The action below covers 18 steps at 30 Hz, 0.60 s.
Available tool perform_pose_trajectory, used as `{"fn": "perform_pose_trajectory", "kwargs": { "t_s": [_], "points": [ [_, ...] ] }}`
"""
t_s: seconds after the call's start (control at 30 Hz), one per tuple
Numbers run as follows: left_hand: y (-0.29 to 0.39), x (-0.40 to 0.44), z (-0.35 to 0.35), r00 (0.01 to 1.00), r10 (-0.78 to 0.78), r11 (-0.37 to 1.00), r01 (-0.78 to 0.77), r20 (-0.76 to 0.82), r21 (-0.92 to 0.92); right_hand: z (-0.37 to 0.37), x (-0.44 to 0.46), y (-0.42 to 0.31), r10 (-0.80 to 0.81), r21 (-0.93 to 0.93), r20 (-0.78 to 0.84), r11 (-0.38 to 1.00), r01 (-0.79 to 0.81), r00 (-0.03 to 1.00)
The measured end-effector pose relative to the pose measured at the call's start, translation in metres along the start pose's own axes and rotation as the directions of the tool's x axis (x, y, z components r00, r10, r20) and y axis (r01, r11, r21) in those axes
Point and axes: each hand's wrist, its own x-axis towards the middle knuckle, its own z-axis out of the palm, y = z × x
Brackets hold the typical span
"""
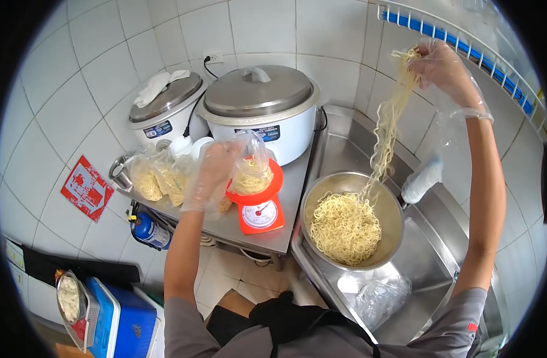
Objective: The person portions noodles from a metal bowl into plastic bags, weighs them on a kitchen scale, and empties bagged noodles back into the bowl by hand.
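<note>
My right hand (434, 62), in a clear plastic glove, is raised at the upper right. Its fingers are closed on a long strand of noodles (385, 128) that hangs down into a metal bowl of noodles (345, 230). The bowl (394, 209) rests over the steel sink. In the middle, my gloved left hand (217, 164) grips the edge of a clear plastic bag (258, 146). Noodles fill the bottom of this bag, which sits on the orange pan of a dial scale (261, 216).
Filled noodle bags (160, 179) and a metal cup (121, 172) are left of the scale. Two rice cookers (258, 98) stand behind. A wire rack (464, 48) is above my right hand. Crumpled plastic (382, 295) lies in the sink (425, 262).
</note>
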Motion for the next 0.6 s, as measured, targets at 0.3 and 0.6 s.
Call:
{"fn": "perform_pose_trajectory", "kwargs": {
  "t_s": [0.3,0.6],
  "points": [
    [-0.034,0.016,0.008,0.979,0.200,0.980,-0.200,0.028,0.015,-0.021,0.023,0.002,-0.155,0.091,0.107,0.985,0.145,0.982],
    [0.001,0.011,-0.001,0.987,0.081,0.925,-0.024,0.136,-0.380,-0.065,0.085,-0.053,-0.576,-0.928,0.134,0.212,0.306,0.806]
  ]
}}
